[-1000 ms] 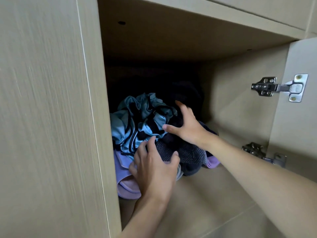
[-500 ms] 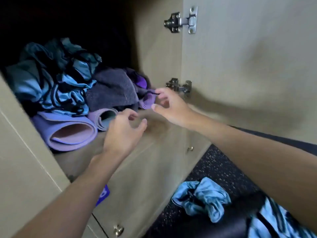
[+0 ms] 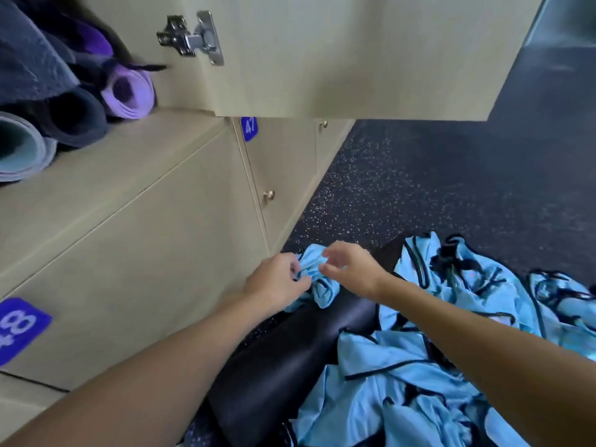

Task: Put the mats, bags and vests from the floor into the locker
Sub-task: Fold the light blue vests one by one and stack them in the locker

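Because the blue vest [image 3: 322, 287] is thin, limp cloth bunched on the end of the black mat [image 3: 290, 350] on the floor [image 3: 419, 188], I judge it light, and best gathered by its crumpled middle so nothing trails. My left grip [image 3: 277, 282] pinches its folds; my right grip [image 3: 351, 269] hovers half-curled just above, holding nothing. The open locker [image 3: 145, 140] holds a purple mat [image 3: 129, 91] and a dark mat [image 3: 77, 117], rolled side by side under a grey cloth [image 3: 29, 59].
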Tool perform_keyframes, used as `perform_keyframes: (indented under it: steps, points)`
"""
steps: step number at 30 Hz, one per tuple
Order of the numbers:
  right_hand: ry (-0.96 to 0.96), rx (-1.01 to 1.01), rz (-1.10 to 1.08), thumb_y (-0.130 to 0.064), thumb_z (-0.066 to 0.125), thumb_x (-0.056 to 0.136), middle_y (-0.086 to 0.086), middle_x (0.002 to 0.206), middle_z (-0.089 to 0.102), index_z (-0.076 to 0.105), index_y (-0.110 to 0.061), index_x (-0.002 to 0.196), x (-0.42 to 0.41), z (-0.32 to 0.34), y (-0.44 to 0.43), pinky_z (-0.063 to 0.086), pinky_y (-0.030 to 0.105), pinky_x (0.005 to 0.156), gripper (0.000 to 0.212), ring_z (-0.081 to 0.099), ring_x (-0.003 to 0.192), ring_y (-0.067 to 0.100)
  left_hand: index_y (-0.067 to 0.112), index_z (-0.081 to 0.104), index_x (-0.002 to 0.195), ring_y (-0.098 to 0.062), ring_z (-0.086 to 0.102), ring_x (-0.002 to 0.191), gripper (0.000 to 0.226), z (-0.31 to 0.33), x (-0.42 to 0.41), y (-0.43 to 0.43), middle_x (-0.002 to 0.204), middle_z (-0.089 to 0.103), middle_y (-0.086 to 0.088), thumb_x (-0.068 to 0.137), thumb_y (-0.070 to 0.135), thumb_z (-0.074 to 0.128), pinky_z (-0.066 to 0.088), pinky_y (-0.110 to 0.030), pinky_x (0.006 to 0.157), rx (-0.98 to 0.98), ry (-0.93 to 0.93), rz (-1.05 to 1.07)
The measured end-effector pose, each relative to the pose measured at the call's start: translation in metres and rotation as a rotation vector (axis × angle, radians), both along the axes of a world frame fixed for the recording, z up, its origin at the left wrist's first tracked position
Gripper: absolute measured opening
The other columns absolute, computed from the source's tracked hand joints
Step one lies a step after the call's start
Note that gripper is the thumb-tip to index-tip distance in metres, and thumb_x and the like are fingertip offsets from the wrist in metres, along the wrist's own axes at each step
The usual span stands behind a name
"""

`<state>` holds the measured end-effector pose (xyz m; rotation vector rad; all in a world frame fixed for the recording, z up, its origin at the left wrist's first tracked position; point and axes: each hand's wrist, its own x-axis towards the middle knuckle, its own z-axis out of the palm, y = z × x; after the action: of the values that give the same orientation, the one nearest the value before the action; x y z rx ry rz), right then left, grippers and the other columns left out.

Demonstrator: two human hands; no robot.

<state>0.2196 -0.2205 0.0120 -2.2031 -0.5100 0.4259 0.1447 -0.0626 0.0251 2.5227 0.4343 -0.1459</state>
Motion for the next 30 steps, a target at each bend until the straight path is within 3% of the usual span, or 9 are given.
perform_keyframes:
  steps: [4,8,12,15,18,22,24,27,30]
  points:
    - [0.035,-0.16,-0.039,-0.038,0.073,0.082,0.003,0.112,0.064,0.053,-0.019,0.129,0.01,-0.063,-0.002,0.043,0.037,0.1,0.054,0.059,0.111,0.022,0.031,0.059,0.098,-0.018,0.064,0.1,0.032,-0.072,-0.001,-0.004,0.105,0.065,0.009,0.075,0.049,0.071,0.051,-0.037,0.091,-0.038,0.16,-0.049]
    - [-0.051,-0.36,0.011,-0.055,0.071,0.076,0.001,0.138,0.052,0.034,-0.037,0.145,0.016,-0.097,0.004,0.03,0.041,0.108,0.08,0.042,0.131,0.025,0.033,0.061,0.119,-0.012,0.057,0.118,0.056,-0.116,-0.008,0.0,0.125,0.06,0.012,0.07,0.058,0.071,0.047,-0.035,0.099,-0.05,0.219,-0.074]
    - [-0.16,-0.492,0.058,-0.053,0.064,0.083,-0.005,0.132,0.056,0.05,-0.042,0.133,0.02,-0.11,0.008,0.025,0.039,0.1,0.053,0.038,0.128,0.021,0.033,0.063,0.114,-0.011,0.058,0.113,0.059,-0.124,-0.003,0.008,0.118,0.062,0.01,0.064,0.06,0.076,0.048,-0.035,0.099,-0.079,0.196,-0.076]
    - [-0.133,-0.348,-0.03,-0.033,0.064,0.088,-0.002,0.119,0.067,0.069,-0.028,0.114,0.023,-0.113,0.006,0.032,0.034,0.096,0.027,0.051,0.119,0.022,0.03,0.061,0.121,-0.012,0.056,0.116,0.054,-0.123,-0.003,0.009,0.121,0.059,0.008,0.074,0.052,0.077,0.046,-0.034,0.099,-0.053,0.201,-0.106]
    - [-0.08,-0.158,-0.11,-0.018,0.067,0.084,0.006,0.1,0.073,0.074,-0.012,0.103,0.024,-0.098,0.003,0.045,0.03,0.087,0.02,0.063,0.101,0.023,0.029,0.054,0.129,-0.014,0.056,0.118,0.058,-0.115,-0.003,0.008,0.127,0.056,0.007,0.078,0.049,0.075,0.047,-0.036,0.1,-0.074,0.139,-0.112]
    - [-0.102,0.01,-0.11,-0.013,0.067,0.084,0.0,0.068,0.064,0.074,-0.009,0.085,0.024,-0.044,-0.001,0.041,0.023,0.061,0.008,0.052,0.062,0.008,0.035,0.039,0.141,-0.015,0.051,0.126,0.079,-0.074,0.008,0.006,0.141,0.046,0.009,0.073,0.051,0.076,0.046,-0.04,0.104,-0.139,-0.037,-0.082]
    - [-0.106,0.081,-0.106,-0.011,0.066,0.085,-0.002,0.06,0.057,0.072,-0.012,0.076,0.023,-0.008,-0.003,0.039,0.021,0.051,0.01,0.044,0.054,0.007,0.033,0.031,0.148,-0.014,0.046,0.131,0.088,-0.04,0.015,0.003,0.149,0.037,0.01,0.075,0.049,0.078,0.04,-0.036,0.108,-0.131,-0.127,-0.101]
    - [-0.146,0.156,-0.097,-0.01,0.065,0.086,-0.003,0.057,0.053,0.069,-0.009,0.075,0.016,0.052,-0.005,0.039,0.023,0.051,0.012,0.041,0.05,0.005,0.029,0.017,0.155,-0.008,0.037,0.136,0.102,0.019,0.022,-0.001,0.157,0.026,0.01,0.077,0.045,0.08,0.029,-0.023,0.105,-0.164,-0.216,-0.146]
    - [-0.189,0.261,-0.071,-0.011,0.066,0.087,0.007,0.068,0.068,0.072,-0.007,0.082,0.001,0.12,-0.007,0.048,0.029,0.057,0.008,0.053,0.055,0.005,0.033,0.014,0.155,-0.002,0.039,0.13,0.113,0.073,0.022,-0.006,0.152,0.035,0.012,0.068,0.049,0.085,0.032,-0.025,0.11,-0.274,-0.266,-0.183]
